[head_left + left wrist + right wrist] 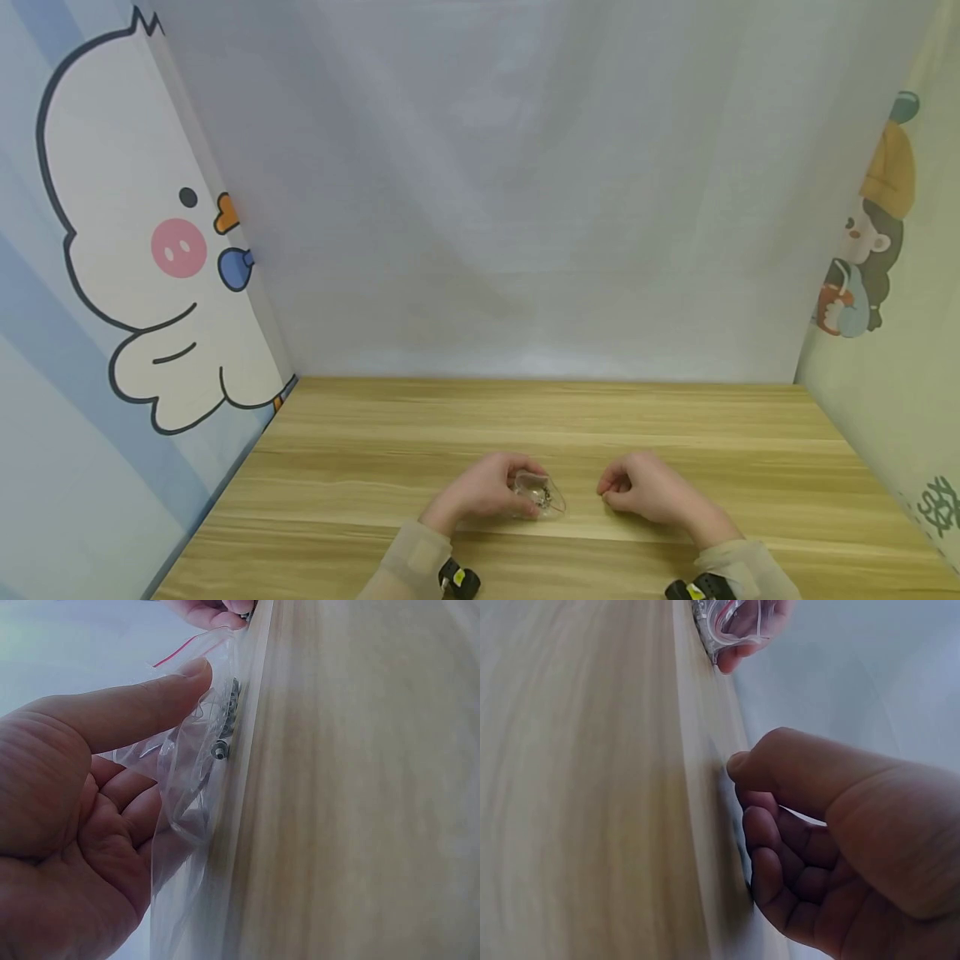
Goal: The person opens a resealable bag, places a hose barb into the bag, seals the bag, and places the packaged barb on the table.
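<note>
My left hand (495, 487) holds a clear plastic zip bag (184, 791) low over the table, thumb on one side and fingers on the other. Inside the bag lie several small dark metal parts (220, 749) that look like screws. A red line runs along the bag's mouth, which faces right. To the right of the bag, my right hand (651, 490) is at the tabletop with thumb and index finger together. In the left wrist view, its fingertips pinch a small dark metal part (247, 615); the right wrist view hides it.
Both hands are over a wood-grain table (360, 433). A pale grey curtain (510, 208) closes off the back. Printed cartoon panels stand at the left (112, 208) and right (885, 350). Dark wrist cameras are strapped at both sleeves.
</note>
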`<state>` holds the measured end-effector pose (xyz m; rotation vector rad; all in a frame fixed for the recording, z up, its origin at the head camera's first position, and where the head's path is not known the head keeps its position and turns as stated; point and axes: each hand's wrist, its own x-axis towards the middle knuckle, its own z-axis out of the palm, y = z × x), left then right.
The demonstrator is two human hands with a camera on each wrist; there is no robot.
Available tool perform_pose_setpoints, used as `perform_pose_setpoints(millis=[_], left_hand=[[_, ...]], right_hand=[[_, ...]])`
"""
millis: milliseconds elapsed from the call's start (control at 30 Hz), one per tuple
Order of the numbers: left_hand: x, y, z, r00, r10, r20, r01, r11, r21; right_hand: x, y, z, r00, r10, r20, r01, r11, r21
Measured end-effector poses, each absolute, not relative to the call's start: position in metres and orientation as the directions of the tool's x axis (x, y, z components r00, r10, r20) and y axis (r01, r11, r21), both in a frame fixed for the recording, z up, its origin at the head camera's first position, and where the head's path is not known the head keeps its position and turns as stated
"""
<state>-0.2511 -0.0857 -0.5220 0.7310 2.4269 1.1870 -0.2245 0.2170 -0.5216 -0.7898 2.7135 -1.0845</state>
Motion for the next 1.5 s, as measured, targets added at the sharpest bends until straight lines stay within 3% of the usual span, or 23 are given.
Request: perform_pose_setpoints(millis=[800,1500], left_hand=[[-0.252,-0.086,-0.523,-0.81,0.582,-0.074,0.296,0.515,0.804],[-0.251,-0.086,-0.521,-0.803,0.592,-0.064,0.299,0.495,0.816]], right_hand=[[-0.225,0.207,-0.519,-0.866,-0.488,0.111,-0.431,0.615,-0.66],[-0.213,0.172,-0.509,-0.872,-0.455,0.182,-0.426,0.52,-0.741]])
